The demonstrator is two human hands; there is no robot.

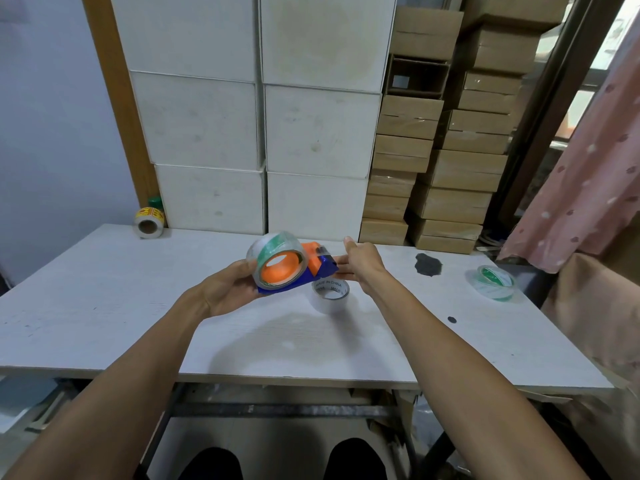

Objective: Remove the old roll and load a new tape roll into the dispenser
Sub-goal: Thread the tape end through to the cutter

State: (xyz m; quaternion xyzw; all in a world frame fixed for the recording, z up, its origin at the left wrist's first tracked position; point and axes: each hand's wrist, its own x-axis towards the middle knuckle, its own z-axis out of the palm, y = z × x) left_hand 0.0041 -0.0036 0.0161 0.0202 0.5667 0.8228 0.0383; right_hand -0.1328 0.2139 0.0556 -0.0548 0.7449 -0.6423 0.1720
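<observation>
The dispenser [304,271], blue body with an orange hub, is up in the air above the middle of the desk [104,306], with a clear roll with green print [277,258] seated on the hub. Left hand [228,289] cradles it from below and behind, fingers curled round the roll side, a firm wrapped grip on the dispenser. Right hand [360,263] is at the blade end, fingers reaching under and along the blue nose, thumb lifted clear; a loose, half-open grip, touching the dispenser's tip. Directly below on the desk lies a roll with a printed core [330,294], flat on its side. Off to the right, near the desk's edge, another green-print roll [495,282] lies flat. Far back left, a red-and-yellow label roll [149,221] stands against white boxes [259,133].
</observation>
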